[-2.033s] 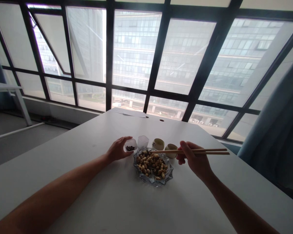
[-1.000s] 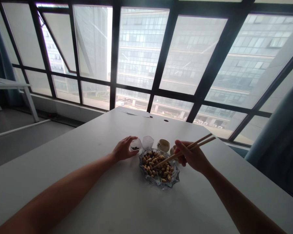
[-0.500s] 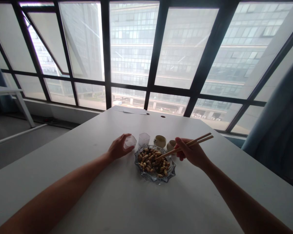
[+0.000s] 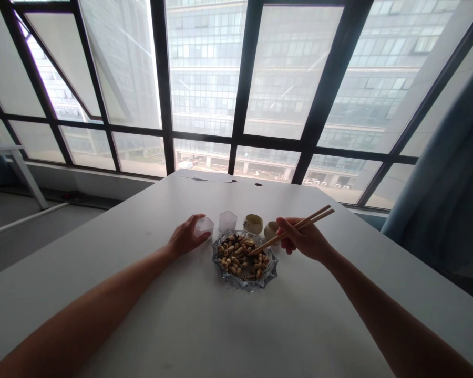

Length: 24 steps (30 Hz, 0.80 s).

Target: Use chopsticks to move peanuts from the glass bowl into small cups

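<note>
Above scalloped glass dish, wooden chopsticks in right hand grip; frosted cup in left hand

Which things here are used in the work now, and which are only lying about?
In use:
left hand around a clear cup
right hand holding chopsticks, tips among the nuts
glass dish

Lying about, untouched:
second clear cup
ceramic cup
another ceramic cup, partly behind the right hand
side table
</note>
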{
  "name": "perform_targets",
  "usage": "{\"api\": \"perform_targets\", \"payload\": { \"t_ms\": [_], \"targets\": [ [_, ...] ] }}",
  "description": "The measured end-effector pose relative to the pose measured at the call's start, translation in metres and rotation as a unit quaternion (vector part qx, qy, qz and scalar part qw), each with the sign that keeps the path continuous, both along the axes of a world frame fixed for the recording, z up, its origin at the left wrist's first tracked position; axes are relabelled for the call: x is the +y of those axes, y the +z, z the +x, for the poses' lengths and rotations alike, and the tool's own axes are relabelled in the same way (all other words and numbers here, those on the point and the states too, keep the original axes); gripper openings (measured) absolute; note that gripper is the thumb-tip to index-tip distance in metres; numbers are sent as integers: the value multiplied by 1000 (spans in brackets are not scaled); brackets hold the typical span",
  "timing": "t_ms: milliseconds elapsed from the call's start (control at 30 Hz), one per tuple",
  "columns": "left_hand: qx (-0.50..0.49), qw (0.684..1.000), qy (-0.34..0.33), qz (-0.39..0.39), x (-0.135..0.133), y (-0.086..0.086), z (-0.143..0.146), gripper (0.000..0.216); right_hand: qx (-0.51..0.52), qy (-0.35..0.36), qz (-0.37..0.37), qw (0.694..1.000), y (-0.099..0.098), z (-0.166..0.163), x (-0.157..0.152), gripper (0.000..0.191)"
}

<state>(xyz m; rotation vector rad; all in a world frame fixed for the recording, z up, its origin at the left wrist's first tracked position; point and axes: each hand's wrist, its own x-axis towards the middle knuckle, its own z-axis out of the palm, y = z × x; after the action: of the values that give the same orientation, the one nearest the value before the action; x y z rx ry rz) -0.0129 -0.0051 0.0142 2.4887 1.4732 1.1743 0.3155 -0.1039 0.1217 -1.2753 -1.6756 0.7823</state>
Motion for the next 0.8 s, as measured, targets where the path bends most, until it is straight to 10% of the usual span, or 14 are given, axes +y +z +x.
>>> {"api": "perform_targets", "payload": {
  "t_ms": [200,500,800],
  "targets": [
    [2,1000,4,-1,1,-2,0,52,-38,139,-94,985,0,-7,-7,60],
    [7,1000,2,-9,0,0,0,51,-17,7,7,1000,-5,-6,0,61],
    [13,1000,2,1,1,-1,0,51,-56,27,-51,997,13,-11,-15,66]
  ]
}}
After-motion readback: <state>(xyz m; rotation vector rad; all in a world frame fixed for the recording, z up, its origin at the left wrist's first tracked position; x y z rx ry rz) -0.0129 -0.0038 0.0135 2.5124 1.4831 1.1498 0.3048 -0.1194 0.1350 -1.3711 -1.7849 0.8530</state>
